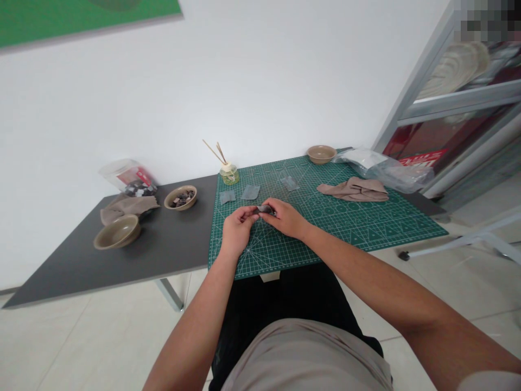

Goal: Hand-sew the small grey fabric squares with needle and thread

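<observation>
Around the reed diffuser (230,176): wall (260,81) behind, everything else to left, right and front.
Beneath the diffuser, the cutting mat (366,228), laid on the table (171,247). Left of the diffuser, off the mat: closest, a bowl (167,202) with pieces (184,199) inside; farther left, a bag (131,178), then a cloth (130,205) before it, then a second bowl (118,232) before that. Directly in front of the diffuser, two sachets (251,192) side by side; farther forward and rightward, left hand (236,228) and right hand (288,219), with a held piece (266,209) between. Right of the diffuser, a third sachet (290,183); far right, a third bowl (321,160), a second bag (385,168) beyond it, and, forward of both, a second cloth (354,190).
</observation>
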Demonstrator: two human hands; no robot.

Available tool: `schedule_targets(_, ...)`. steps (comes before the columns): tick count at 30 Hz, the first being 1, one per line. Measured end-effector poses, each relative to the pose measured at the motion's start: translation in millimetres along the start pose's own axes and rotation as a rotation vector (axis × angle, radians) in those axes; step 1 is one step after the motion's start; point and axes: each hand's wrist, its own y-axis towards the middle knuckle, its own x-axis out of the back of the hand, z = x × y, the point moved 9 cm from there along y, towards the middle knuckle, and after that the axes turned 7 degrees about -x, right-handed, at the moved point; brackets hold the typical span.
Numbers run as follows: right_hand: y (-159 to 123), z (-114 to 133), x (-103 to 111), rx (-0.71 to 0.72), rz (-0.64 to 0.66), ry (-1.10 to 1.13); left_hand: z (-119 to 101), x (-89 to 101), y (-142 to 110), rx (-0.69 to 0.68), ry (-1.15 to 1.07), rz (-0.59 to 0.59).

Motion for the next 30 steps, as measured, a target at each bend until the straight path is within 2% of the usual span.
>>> schedule_targets(9,-0.2,1.9,-1.3,0.045,-0.004,0.013,-1.1,-1.3,0.0,0.005,-0.007,0.004)
schedule_targets(30,0.4,-1.4,-1.6,0.028,-0.012,0.031,-2.0,-1.2,0.0,0.01,0.004,0.006)
